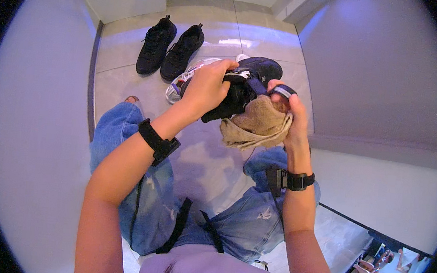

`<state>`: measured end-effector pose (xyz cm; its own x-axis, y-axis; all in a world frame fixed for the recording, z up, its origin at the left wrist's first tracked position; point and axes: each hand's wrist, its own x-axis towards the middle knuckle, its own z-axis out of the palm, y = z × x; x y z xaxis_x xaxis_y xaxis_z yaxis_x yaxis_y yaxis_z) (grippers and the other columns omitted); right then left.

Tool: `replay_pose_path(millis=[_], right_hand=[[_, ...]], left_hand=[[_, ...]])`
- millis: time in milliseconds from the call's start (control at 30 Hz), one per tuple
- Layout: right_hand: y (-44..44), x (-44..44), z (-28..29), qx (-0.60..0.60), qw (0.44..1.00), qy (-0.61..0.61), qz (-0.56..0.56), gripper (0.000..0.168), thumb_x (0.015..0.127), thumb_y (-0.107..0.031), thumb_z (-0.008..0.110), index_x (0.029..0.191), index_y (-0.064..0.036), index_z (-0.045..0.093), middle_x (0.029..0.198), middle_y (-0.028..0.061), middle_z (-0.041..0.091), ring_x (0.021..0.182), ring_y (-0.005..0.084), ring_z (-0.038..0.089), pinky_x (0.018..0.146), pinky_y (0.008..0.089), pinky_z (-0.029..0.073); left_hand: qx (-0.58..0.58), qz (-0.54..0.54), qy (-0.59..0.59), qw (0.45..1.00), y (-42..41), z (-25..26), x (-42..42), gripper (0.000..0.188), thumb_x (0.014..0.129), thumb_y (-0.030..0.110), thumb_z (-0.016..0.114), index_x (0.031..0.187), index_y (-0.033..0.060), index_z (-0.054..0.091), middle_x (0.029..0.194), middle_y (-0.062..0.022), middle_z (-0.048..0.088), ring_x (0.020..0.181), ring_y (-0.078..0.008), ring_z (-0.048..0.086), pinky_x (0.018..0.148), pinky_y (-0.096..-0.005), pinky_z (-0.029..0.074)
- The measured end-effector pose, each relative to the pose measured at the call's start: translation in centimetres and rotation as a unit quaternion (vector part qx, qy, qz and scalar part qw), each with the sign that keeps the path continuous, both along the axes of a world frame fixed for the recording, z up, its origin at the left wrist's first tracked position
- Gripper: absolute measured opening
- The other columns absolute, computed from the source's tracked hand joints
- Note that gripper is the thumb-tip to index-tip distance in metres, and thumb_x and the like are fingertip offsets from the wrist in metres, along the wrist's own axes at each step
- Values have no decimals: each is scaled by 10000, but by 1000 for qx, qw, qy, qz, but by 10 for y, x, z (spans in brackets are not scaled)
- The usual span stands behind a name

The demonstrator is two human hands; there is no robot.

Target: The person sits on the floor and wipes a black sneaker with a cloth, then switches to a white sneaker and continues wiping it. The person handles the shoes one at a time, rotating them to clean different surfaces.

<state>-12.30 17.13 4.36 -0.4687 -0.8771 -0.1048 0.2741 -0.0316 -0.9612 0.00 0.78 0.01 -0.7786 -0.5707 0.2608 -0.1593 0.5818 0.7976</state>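
Observation:
My left hand [213,84] grips the near side of a black shoe [235,99] with a white patch near its opening. In my right hand [291,111] are a brown cloth [262,120], hanging in folds, and a dark strap with a grey stripe [284,91]. A dark blue strap runs between the shoe and my right fingers; where it attaches is hidden. Another black shoe [266,68] lies just beyond. Partly behind my left hand is a white sneaker [174,90] on the floor.
A pair of black lace-up shoes [156,47] stands on the tiled floor at the upper left. Pale panels rise at the left [44,103] and right [370,71]. Several people appear small at the lower right. My knees flank the floor before me.

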Motion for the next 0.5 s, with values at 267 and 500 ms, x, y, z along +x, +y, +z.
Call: replay_pose_path(millis=[267,500], right_hand=[[-2,-4,-5,7,1000,-20,7,340,864,-186,603,1150,-22,520,1047,41,569,912,97,540,775,229,449],[8,-12,-16,87,994,-10,58,208,858,-140,605,1028,-20,592,929,30,616,850,97,569,765,227,468]], left_hand=[[-11,-14,47,999,8,8,0,424,681,-36,599,1096,40,553,1009,-149,619,969,-306,589,836,-367,462],[-144,40,-19,989,2,-9,3,233,721,91,628,944,34,593,902,-139,611,892,-333,568,800,-397,454]])
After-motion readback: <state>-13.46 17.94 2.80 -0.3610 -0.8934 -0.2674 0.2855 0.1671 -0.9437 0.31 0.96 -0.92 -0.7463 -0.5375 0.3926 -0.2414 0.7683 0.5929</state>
